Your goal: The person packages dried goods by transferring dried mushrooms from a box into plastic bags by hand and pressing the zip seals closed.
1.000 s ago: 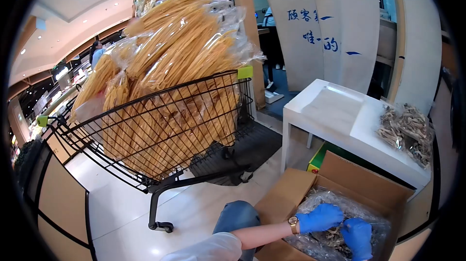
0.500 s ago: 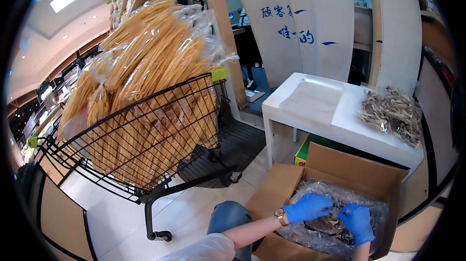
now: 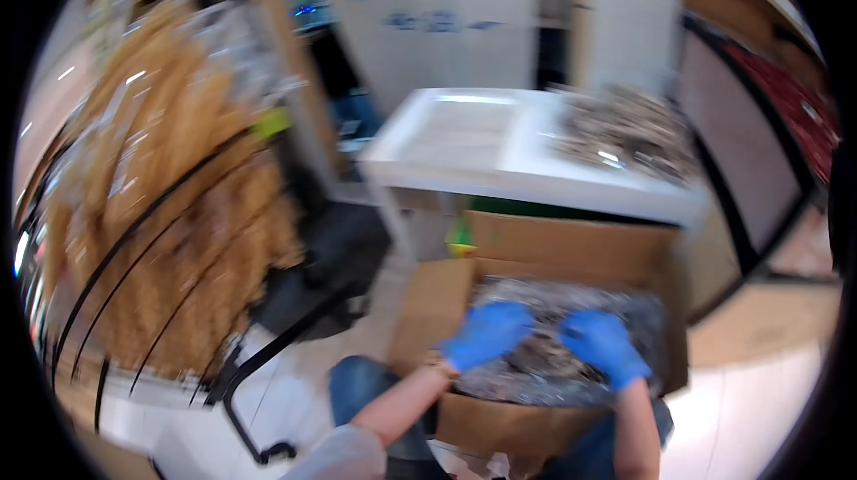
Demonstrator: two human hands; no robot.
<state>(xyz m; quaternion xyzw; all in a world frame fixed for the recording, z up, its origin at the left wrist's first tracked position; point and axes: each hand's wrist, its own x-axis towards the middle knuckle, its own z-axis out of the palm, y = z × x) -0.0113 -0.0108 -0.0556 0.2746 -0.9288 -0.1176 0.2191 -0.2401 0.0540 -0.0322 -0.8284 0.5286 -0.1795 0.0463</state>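
Observation:
My left hand, in a blue glove, is over the left part of a clear plastic bag in an open cardboard box. My right hand, also gloved in blue, faces it from the right. Both hands look closed, with curled fingers at the middle of the bag; blur hides what they grip. Dark, grey-brown dried pieces show between them. On the white table behind the box lies another clear bag of similar dried pieces.
To the left, a black wire shopping cart carries bags of long yellow dried sticks. A dark mat is beside it. My knees flank the box. A black-framed panel stands at the right.
My view has swung right, so the cart, table and box appear farther left, and blur has set in. My hands are slightly farther apart over the bag.

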